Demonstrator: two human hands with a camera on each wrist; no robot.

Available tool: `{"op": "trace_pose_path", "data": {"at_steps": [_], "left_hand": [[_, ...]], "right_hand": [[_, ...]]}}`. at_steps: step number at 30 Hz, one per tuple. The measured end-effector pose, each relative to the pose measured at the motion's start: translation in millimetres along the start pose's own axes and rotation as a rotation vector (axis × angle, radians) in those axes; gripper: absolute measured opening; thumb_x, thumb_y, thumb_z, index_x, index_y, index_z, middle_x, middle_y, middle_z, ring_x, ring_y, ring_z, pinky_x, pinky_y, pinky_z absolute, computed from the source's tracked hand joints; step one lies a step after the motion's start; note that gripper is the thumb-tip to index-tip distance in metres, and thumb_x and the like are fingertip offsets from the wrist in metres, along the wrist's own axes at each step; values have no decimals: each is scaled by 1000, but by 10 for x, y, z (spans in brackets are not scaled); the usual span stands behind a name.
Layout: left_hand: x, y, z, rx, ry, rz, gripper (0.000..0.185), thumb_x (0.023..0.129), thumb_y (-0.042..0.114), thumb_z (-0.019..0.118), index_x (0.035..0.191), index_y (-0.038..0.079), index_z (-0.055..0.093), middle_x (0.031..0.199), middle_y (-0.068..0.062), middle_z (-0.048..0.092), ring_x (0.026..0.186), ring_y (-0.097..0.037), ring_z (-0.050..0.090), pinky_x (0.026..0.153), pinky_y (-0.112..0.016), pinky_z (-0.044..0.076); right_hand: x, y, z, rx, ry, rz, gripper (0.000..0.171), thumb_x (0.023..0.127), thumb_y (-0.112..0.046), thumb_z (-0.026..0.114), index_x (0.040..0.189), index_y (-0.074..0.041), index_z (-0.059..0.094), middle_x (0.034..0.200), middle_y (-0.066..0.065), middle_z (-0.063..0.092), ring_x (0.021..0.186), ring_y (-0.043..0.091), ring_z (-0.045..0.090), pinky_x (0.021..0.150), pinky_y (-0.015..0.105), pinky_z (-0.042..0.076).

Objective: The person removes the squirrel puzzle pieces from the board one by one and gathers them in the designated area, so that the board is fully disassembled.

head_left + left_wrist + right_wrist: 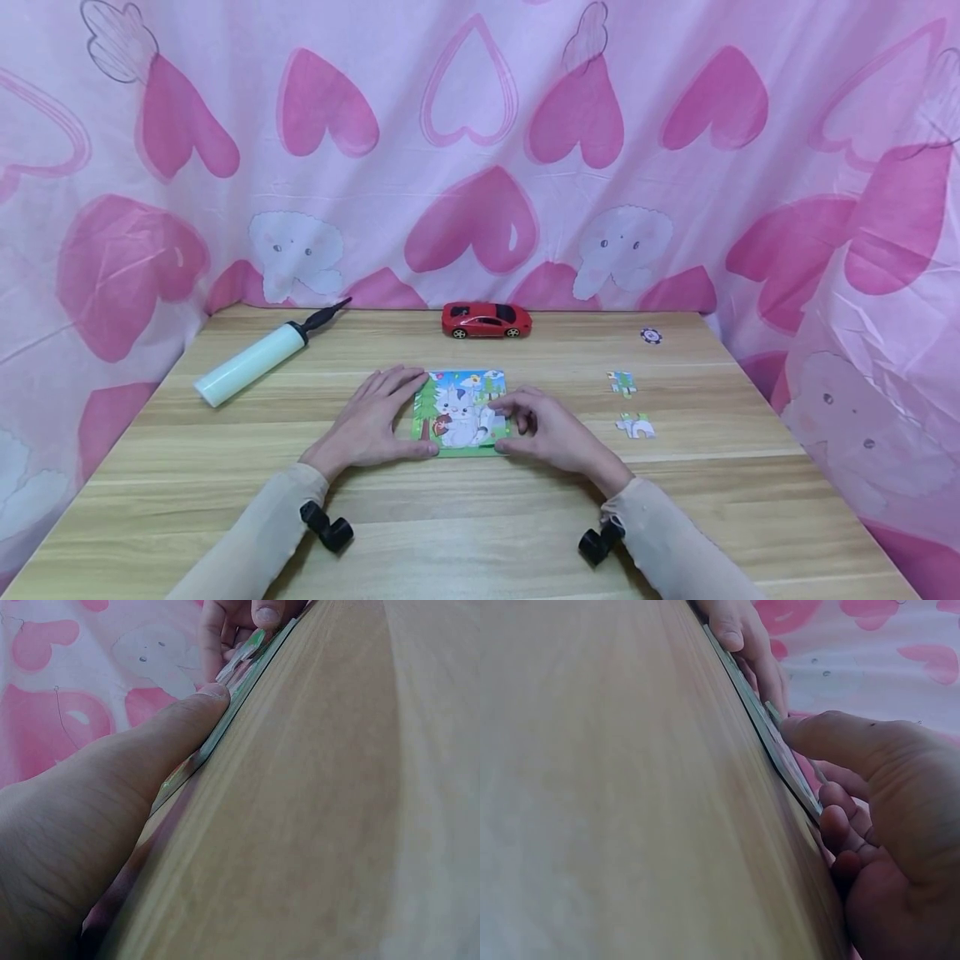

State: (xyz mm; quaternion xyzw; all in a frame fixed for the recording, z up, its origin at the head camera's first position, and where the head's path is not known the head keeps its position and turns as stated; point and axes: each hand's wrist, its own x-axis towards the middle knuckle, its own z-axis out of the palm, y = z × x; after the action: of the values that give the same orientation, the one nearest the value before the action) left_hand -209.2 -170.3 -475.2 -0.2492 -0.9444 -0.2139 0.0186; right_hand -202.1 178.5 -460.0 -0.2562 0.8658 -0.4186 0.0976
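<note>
A jigsaw puzzle (456, 406) with a white cartoon animal lies flat on the wooden table, between both hands. My left hand (372, 421) rests along its left side, fingers stretched toward the far edge and thumb on the near edge. At the puzzle's right side, my right hand (553, 433) pinches a puzzle piece (241, 655) between thumb and fingers. That piece is tilted up from the board in the left wrist view; the fingers hide part of it. Two loose pieces, an upper one (622, 382) and a lower one (637, 426), lie to the right.
A red toy car (486, 321) stands at the back of the table (465, 525). On the left lies a pale hand pump (253, 363) with a black nozzle. A poker chip (651, 336) is at the back right. A pink heart-patterned curtain (480, 208) surrounds the table.
</note>
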Motion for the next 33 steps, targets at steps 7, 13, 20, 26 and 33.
{"op": "trace_pose_path", "data": {"at_steps": [7,13,20,26,33], "left_hand": [[-6,7,-12,-6,5,11,126,78,92,75,174,17,42,179,-5,38,168,-35,28,140,-64,13],[-7,19,-21,0,8,14,125,79,91,75,173,16,42,178,-6,39,168,-36,28,140,-64,13],[-16,26,-22,-9,1,7,125,79,92,75,174,17,42,179,-5,38,168,-35,27,139,-65,14],[-18,25,-17,-12,2,5,125,79,92,75,173,17,42,179,-5,38,168,-36,27,139,-65,15],[-21,27,-20,-23,1,-1,124,79,91,75,173,18,42,179,-5,38,168,-36,27,139,-66,15]], "right_hand": [[-24,-47,-81,60,15,16,59,94,-30,93,148,-25,71,114,0,64,97,21,60,75,25,55],[-61,-117,-277,111,61,38,58,96,-26,91,150,-27,70,116,3,62,102,25,59,81,26,56],[-134,-156,-552,95,131,-79,58,95,-10,89,149,-19,70,119,6,63,94,26,60,73,22,52],[-238,-139,-762,67,186,-118,58,95,-8,89,149,-16,70,112,11,62,89,25,59,71,22,52],[-398,-129,-993,53,241,-149,59,95,-2,87,150,-14,69,106,12,60,87,24,59,71,22,52]]}}
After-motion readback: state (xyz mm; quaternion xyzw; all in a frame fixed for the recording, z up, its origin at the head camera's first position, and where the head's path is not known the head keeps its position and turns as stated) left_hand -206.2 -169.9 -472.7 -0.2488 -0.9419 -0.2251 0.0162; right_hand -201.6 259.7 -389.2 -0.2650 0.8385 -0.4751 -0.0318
